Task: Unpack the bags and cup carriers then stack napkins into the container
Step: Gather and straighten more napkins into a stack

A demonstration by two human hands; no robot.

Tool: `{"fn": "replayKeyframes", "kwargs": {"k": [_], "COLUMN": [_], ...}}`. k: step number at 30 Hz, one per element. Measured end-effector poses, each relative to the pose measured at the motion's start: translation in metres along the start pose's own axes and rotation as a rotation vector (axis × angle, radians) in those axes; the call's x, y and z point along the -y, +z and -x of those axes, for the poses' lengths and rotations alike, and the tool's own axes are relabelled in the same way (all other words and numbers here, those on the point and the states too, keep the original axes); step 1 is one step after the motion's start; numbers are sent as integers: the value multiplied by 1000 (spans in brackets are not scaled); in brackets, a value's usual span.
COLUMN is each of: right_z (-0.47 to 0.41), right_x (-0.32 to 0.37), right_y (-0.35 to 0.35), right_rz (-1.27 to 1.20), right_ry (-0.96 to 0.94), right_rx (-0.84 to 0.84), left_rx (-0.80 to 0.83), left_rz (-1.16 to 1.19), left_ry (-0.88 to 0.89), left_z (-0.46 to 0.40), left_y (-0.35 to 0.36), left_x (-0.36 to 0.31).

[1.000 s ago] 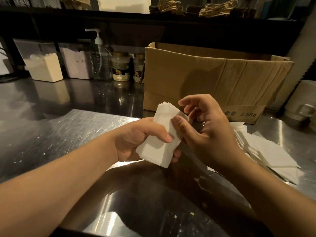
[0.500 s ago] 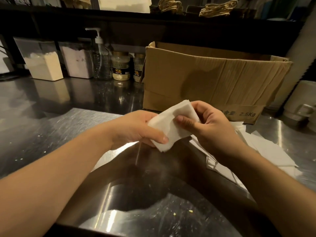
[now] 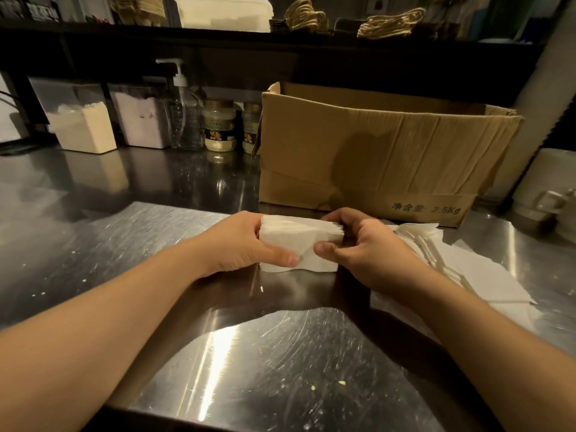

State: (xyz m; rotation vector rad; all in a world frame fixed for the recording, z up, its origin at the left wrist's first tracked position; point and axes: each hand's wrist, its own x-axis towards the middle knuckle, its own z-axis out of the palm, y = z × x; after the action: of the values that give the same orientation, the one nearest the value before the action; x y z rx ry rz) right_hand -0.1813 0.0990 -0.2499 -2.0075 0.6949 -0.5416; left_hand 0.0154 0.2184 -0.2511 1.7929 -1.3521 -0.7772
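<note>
- Stack of white folded paper napkins (image 3: pixel 299 244): stands on edge at the centre of the scratched stainless-steel counter (image 3: pixel 265 369), its lower edge touching the metal and its layered top edge facing up.
- Left hand (image 3: pixel 237 244): grips the left end of the stack. The thumb lies across the near face; the other fingers are curled behind the stack and are mostly hidden.
- Right hand (image 3: pixel 371 251): grips the right end of the stack. The thumb presses the near face just beside the left thumb; the fingers are curled over the top right corner.
- Loose white paper napkins (image 3: pixel 473 269): lie flat and overlapping on the counter at 3 o'clock from the stack, partly under the right forearm.
- Open brown corrugated cardboard box (image 3: pixel 374 151): sits at 12 to 1 o'clock, just behind the hands, with "2.5Kg" printed at its lower right.
- Clear plastic pump bottle (image 3: pixel 185 116): stands at 10 o'clock by the back wall.
- Two glass jars of pale powder (image 3: pixel 219 126): stand between the bottle and the box.
- Two clear rectangular bins of powder (image 3: pixel 81 123): stand at 10 o'clock, left of the bottle.
</note>
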Motion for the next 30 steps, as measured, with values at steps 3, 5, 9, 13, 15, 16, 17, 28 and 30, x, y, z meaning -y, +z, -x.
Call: {"fn": "replayKeyframes", "kwargs": {"k": [3, 5, 9, 13, 15, 16, 17, 28, 30], "right_z": [2, 3, 2, 2, 2, 2, 2, 9, 7], "right_x": [3, 6, 4, 4, 5, 5, 4, 15, 10], "right_y": [-2, -4, 0, 1, -1, -1, -3, 0, 0], "right_rz": [117, 346, 487, 412, 276, 232, 223, -203, -339], "right_ry": [-1, 15, 60, 30, -74, -123, -157, -273, -284], "right_rx": [-14, 6, 93, 50, 10, 0, -4, 67, 17], "left_rx": [-9, 16, 20, -41, -56, -48, -45, -29, 39], "left_rz": [-15, 1, -6, -91, -80, -31, 44, 481, 318], "left_ry": [4, 28, 72, 63, 73, 93, 115, 254, 191], "left_z": [-1, 0, -1, -4, -4, -2, -1, 1, 3], "left_y": [-1, 0, 3, 4, 3, 3, 1, 3, 3], "left_x": [2, 3, 4, 7, 5, 3, 1, -8, -8]}}
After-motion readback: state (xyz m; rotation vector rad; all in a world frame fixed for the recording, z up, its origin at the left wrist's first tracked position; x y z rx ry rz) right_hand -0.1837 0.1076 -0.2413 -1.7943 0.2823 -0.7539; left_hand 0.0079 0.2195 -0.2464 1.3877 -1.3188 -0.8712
